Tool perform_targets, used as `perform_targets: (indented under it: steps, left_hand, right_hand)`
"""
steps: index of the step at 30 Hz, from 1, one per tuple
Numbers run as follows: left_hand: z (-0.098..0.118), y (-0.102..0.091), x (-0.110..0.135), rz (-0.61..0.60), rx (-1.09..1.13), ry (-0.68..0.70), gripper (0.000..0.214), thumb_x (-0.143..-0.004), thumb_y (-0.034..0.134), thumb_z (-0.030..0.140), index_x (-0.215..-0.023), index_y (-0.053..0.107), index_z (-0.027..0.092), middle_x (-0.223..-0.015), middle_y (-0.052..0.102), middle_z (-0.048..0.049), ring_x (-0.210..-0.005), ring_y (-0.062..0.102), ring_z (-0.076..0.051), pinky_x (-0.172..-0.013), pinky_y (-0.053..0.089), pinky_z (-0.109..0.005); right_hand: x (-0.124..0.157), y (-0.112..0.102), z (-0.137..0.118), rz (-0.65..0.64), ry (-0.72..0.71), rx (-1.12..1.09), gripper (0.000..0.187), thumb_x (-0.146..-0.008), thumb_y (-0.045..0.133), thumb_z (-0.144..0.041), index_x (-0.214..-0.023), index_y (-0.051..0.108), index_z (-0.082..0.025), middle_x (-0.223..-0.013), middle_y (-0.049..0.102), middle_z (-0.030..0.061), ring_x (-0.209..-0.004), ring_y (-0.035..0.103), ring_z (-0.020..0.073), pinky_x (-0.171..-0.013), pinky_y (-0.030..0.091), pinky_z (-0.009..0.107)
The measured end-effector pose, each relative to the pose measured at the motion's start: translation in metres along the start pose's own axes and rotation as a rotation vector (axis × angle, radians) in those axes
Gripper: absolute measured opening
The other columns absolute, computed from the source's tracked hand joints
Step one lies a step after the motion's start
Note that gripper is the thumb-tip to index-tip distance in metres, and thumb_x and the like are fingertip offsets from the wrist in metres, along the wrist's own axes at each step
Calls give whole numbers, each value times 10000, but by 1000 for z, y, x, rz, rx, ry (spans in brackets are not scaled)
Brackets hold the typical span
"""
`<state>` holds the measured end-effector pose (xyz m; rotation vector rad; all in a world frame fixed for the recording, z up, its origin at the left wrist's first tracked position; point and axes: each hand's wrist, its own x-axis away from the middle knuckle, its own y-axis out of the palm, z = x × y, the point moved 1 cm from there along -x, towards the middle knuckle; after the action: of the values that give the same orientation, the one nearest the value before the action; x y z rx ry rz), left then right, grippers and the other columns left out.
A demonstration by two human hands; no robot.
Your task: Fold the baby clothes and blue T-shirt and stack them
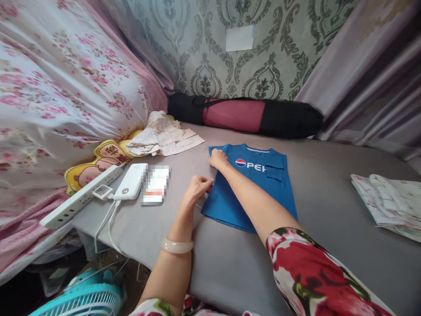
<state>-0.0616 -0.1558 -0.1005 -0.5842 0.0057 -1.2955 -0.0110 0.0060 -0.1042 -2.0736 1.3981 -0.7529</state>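
Observation:
A blue T-shirt with a round logo and white lettering lies flat on the grey bed sheet, its collar pointing away from me. Its right-hand sleeve is folded inward over the front and covers the end of the lettering. My right hand reaches across the shirt, its fingers closed on the cloth at the upper left shoulder. Lower down, my left hand has its fingers pinched at the shirt's left edge. A pale bangle circles my left wrist.
Left of the shirt lie a phone, a white power bank with cables, a power strip and a crumpled cloth. A black and maroon long bag lines the wall. Folded clothes sit at right; a turquoise fan stands below.

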Motion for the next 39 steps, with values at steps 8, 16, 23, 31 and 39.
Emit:
perform_targets:
  steps: [8, 16, 23, 31, 39]
  left_hand:
    - [1, 0, 2, -80, 15, 48, 262, -744, 656, 376, -631, 579, 152, -479, 492, 48, -385, 398, -65, -414, 296, -211]
    - [6, 6, 6, -141, 3, 90, 228, -721, 644, 365, -671, 597, 148, -458, 436, 65, -435, 392, -71, -444, 287, -201]
    - [20, 19, 18, -177, 13, 160, 284, -717, 641, 430, -702, 599, 149, -511, 471, 57, -477, 403, -75, -466, 297, -204]
    - [17, 34, 18, -237, -42, 214, 375, -733, 616, 529, -709, 604, 155, -543, 506, 43, -487, 405, -81, -477, 297, -211]
    - [7, 40, 7, -186, -100, 226, 410, -776, 569, 551, -717, 629, 149, -547, 563, 12, -472, 417, -89, -483, 304, -219]
  right_hand:
    - [-7, -23, 20, 4, 119, -462, 102, -724, 647, -143, -675, 568, -183, -506, 554, -3, -555, 610, 152, -560, 512, 238]
    - [13, -76, 39, 58, 201, -921, 164, -758, 513, -134, -621, 450, -200, -488, 478, -54, -451, 478, 67, -465, 415, 157]
    - [30, -90, 65, 81, 187, -1056, 55, -721, 517, -149, -702, 509, -200, -505, 504, -64, -453, 482, 76, -461, 402, 163]
    - [42, -96, 90, 157, 137, -962, 431, -695, 515, -129, -1097, 631, -235, -533, 543, -101, -429, 494, 66, -449, 399, 145]
    - [54, -94, 112, 281, 161, -596, 528, -711, 569, -149, -1233, 596, -219, -624, 616, -44, -530, 596, 127, -493, 471, 203]
